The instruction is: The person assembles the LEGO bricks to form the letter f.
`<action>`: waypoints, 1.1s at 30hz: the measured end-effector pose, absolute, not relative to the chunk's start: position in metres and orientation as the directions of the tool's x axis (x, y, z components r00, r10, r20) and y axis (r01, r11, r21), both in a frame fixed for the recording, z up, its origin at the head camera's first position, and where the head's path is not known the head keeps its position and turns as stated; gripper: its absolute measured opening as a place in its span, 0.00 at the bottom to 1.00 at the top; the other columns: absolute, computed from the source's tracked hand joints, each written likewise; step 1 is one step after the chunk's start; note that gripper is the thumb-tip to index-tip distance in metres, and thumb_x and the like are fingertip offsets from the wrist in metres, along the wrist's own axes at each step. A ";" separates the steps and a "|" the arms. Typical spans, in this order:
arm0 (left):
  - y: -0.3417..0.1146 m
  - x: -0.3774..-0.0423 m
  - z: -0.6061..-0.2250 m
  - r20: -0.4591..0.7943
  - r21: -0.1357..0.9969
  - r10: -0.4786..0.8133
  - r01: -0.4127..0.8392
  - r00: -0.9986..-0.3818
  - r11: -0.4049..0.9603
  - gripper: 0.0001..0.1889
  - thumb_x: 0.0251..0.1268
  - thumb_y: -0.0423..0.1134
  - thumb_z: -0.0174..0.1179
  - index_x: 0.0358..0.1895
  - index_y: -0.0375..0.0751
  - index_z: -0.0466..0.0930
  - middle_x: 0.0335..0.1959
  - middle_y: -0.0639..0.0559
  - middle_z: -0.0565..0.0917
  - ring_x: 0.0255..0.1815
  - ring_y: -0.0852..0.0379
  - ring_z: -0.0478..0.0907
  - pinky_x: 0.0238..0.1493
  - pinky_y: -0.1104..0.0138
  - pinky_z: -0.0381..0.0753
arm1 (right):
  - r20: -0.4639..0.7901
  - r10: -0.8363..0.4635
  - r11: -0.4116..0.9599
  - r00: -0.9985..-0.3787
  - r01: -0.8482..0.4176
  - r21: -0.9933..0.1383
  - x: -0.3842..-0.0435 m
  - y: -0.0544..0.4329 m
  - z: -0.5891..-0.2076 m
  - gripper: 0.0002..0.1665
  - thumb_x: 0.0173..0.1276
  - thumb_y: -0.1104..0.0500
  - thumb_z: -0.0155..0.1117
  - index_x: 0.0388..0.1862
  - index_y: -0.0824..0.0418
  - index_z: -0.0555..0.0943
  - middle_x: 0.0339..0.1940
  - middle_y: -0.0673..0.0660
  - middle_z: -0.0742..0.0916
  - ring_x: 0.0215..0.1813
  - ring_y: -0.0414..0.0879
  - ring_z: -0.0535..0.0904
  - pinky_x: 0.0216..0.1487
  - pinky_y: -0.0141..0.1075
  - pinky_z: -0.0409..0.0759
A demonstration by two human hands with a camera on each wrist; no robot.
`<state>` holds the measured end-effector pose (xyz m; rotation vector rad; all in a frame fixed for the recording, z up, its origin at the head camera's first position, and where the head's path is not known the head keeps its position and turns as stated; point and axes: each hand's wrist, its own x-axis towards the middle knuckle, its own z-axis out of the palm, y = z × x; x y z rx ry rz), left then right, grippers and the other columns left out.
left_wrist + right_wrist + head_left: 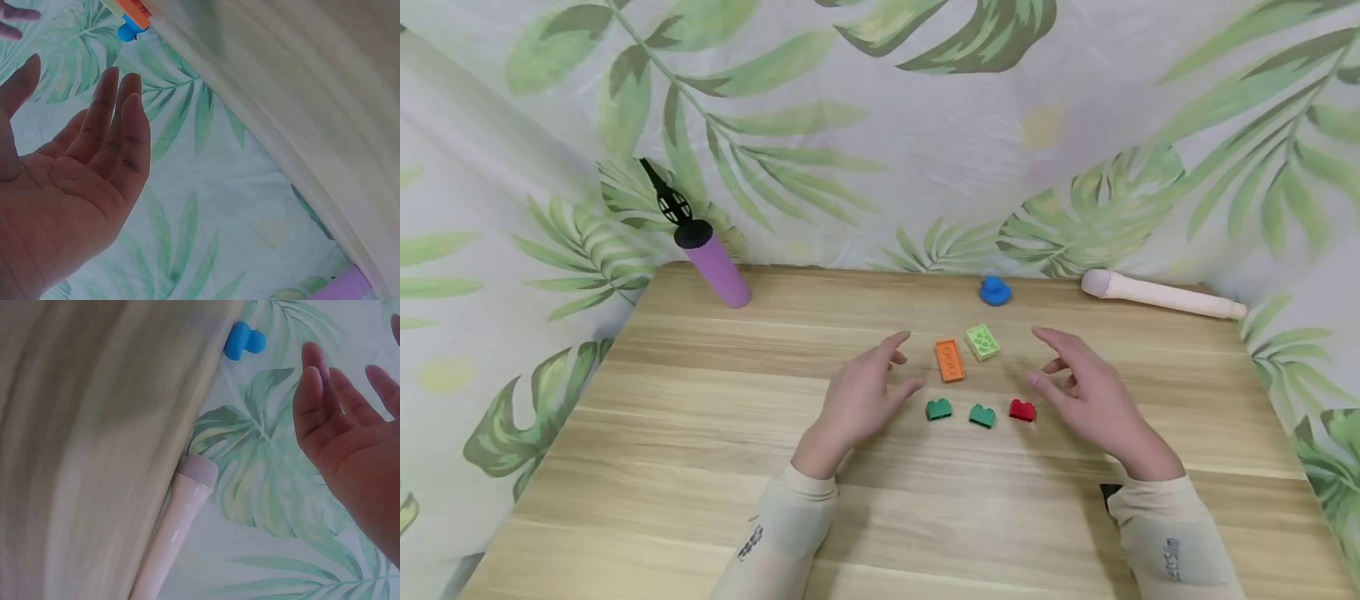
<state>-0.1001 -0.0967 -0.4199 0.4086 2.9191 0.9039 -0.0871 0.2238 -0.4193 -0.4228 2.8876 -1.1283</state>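
Several toy building bricks lie on the wooden table between my hands. An orange brick (950, 360) and a light green brick (982, 342) lie side by side, the orange one with its hollow underside up. Nearer to me, a green brick (938, 409), a second green brick (982, 416) and a red brick (1022, 410) form a loose row. My left hand (863, 392) hovers left of the bricks, fingers loosely bent and holding nothing. On the other side my right hand (1093, 396), also holding nothing, hovers beside the red brick. Both palms show in the wrist views.
At the table's back stand a purple pump (718, 268) with a black nozzle on the left and a blue rubber duck (995, 291). A pale microphone (1165, 294) lies at the back right. Leaf-patterned cloth (940, 167) hangs behind the table (700, 467).
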 end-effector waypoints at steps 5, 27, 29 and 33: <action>-0.087 -0.101 -0.416 0.020 0.521 0.295 0.262 -0.955 0.812 0.37 0.70 0.48 0.72 0.78 0.46 0.69 0.55 0.49 0.89 0.48 0.49 0.88 0.46 0.54 0.86 | 0.053 -0.289 0.713 -0.956 -0.252 -0.654 -0.090 0.223 -0.422 0.36 0.78 0.54 0.67 0.81 0.57 0.69 0.74 0.60 0.78 0.53 0.52 0.84 0.49 0.49 0.82; -0.073 -0.094 -0.430 -0.186 0.470 0.419 0.294 -0.889 0.832 0.40 0.69 0.39 0.72 0.82 0.50 0.64 0.59 0.49 0.88 0.57 0.49 0.86 0.56 0.53 0.85 | -0.175 -0.414 0.755 -0.893 -0.230 -0.614 -0.088 0.223 -0.432 0.36 0.74 0.59 0.70 0.79 0.58 0.72 0.63 0.59 0.84 0.47 0.46 0.78 0.50 0.44 0.78; -0.071 -0.093 -0.432 -0.203 0.455 0.428 0.302 -0.881 0.838 0.39 0.70 0.40 0.71 0.81 0.50 0.64 0.56 0.51 0.88 0.52 0.52 0.86 0.51 0.55 0.85 | -0.179 -0.415 0.756 -0.892 -0.229 -0.613 -0.087 0.222 -0.432 0.36 0.74 0.59 0.70 0.79 0.58 0.72 0.64 0.59 0.84 0.48 0.46 0.78 0.51 0.44 0.78; -0.066 -0.090 -0.436 -0.202 0.422 0.441 0.329 -0.874 0.845 0.38 0.70 0.39 0.71 0.80 0.50 0.65 0.51 0.53 0.88 0.45 0.55 0.85 0.43 0.59 0.84 | -0.180 -0.417 0.764 -0.891 -0.235 -0.601 -0.085 0.221 -0.433 0.36 0.74 0.60 0.70 0.79 0.57 0.73 0.66 0.60 0.84 0.51 0.49 0.80 0.54 0.48 0.80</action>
